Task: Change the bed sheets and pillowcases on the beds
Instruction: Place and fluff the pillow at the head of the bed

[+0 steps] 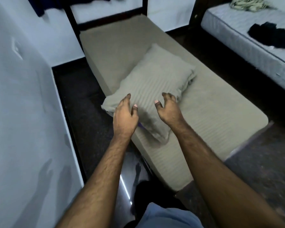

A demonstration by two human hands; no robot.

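Pillow in grey-green striped fabric case: lies slantwise on narrow mattress under matching grey-green striped sheet, near its foot end. Left hand: over pillow's near corner, fingers loosely curled, gripping nothing visible. Right hand: just above pillow, fingers spread and bent, holding nothing

A shared bedroom, dormitory-like, with plain white walls and a dark floor. A low bed in a fitted grey-green sheet carries a matching pillow, under a dark bunk frame. Near it on the right stands a bare quilted mattress with dark clothing and crumpled greenish cloth on it.
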